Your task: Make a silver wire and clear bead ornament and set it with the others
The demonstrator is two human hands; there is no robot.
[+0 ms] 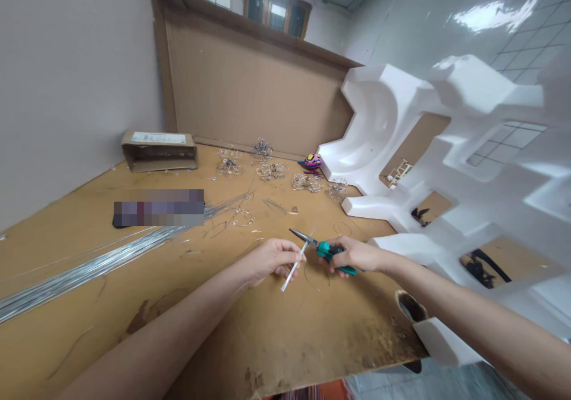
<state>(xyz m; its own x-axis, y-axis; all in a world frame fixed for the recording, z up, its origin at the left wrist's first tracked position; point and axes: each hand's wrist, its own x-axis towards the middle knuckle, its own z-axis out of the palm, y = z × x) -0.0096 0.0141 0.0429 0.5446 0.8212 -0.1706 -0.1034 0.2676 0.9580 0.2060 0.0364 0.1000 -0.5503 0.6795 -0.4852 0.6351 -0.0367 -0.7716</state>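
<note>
My left hand (271,259) is closed in a pinch on a short bundle of silver wire pieces (292,271), which slants down over the wooden board (267,340). My right hand (357,256) is wrapped round the teal handles of needle-nose pliers (322,247). The plier jaws point left and touch the upper end of the wire bundle. Both hands hover just above the board near its front right part.
A long bundle of straight wires (89,266) lies across the left of the board. Several small wire flower shapes (267,171) and a colourful toy (312,162) sit at the back. A cardboard box (159,150) stands far left. White foam packing (450,168) rises on the right.
</note>
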